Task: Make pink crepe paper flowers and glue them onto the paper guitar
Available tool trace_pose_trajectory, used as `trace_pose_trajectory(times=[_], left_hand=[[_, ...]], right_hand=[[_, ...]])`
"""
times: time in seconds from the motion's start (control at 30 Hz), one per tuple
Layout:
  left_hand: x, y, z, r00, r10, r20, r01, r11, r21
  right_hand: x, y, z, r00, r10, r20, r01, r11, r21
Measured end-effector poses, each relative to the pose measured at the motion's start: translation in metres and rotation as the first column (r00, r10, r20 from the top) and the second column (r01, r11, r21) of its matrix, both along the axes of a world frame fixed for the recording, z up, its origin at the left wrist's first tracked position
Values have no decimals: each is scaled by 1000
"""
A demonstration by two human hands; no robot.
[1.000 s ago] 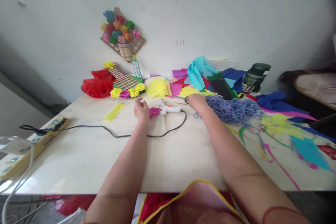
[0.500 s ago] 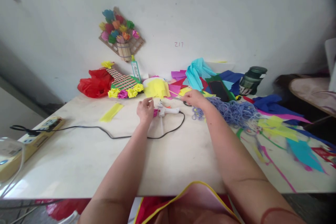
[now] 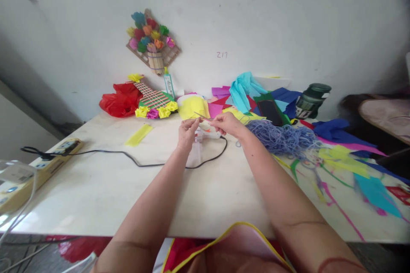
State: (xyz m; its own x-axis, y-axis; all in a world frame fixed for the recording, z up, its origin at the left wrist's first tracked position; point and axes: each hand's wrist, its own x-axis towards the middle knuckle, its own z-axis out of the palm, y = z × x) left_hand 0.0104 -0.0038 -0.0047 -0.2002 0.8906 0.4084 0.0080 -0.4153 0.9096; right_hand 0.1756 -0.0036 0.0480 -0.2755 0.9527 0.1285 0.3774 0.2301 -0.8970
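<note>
My right hand (image 3: 226, 123) pinches a thin stick (image 3: 202, 116) that points left over the yellow crepe paper (image 3: 193, 107). My left hand (image 3: 188, 133) is closed, thumb and fingertips together close to the stick; whatever it pinches is too small to make out. Below and between the hands, a white hot glue gun (image 3: 209, 135) stands on the table, partly hidden by them. Its black cord (image 3: 137, 163) runs left across the table.
A power strip (image 3: 48, 166) lies at the left. A yellow paper strip (image 3: 139, 135), a flower-trimmed guitar craft (image 3: 155, 99) and a glue bottle (image 3: 168, 84) sit near it. At the right are tangled purple strings (image 3: 282, 136), a phone (image 3: 269, 112), a dark jar (image 3: 312, 100) and paper scraps.
My right hand has moved left, bringing the stick close to my left hand. My left hand has shifted slightly right. A magenta piece by my left fingers no longer shows clearly.
</note>
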Motion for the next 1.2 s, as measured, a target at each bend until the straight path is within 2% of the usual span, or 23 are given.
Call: trace_pose_trajectory(times=[0.13,0.27,0.33,0.4,0.53,0.73,0.9,0.97,1.03,1.07,1.13,1.2], left_hand=[[7,-5,1,982,-129,136,139,988,-68],[8,-5,1,965,-88,248,136,973,-186],[6,-2,-1,957,-73,280,131,973,-193],[4,1,-3,943,-125,310,183,969,-167],[1,4,-5,908,-235,347,290,950,-114],[3,0,2,894,-224,388,300,943,-147],[4,0,2,877,-269,397,366,911,-190],[4,0,1,868,-308,388,408,889,-206],[5,-1,0,861,-351,369,448,866,-223],[5,-1,-1,858,-372,355,466,855,-228],[5,-1,-1,853,-405,330,488,843,-226],[6,-2,-1,851,-420,315,496,840,-222]], right_hand=[[-12,1,-9,994,36,-99,-45,995,-90],[-27,-1,-15,980,85,-182,-116,979,-168],[-34,-1,-16,979,86,-187,-126,969,-212],[-38,-1,-17,976,102,-193,-146,961,-233],[-39,-1,-20,963,162,-214,-208,954,-214],[-35,-2,-19,953,276,-128,-296,938,-183],[-22,1,-12,928,370,-47,-372,914,-163],[-12,4,-10,959,281,-49,-285,950,-125],[2,11,-8,991,85,-106,-89,996,-33],[11,15,-8,990,-28,-139,31,999,13],[29,25,-9,949,-236,-207,256,964,76],[46,34,-10,893,-378,-245,402,914,56]])
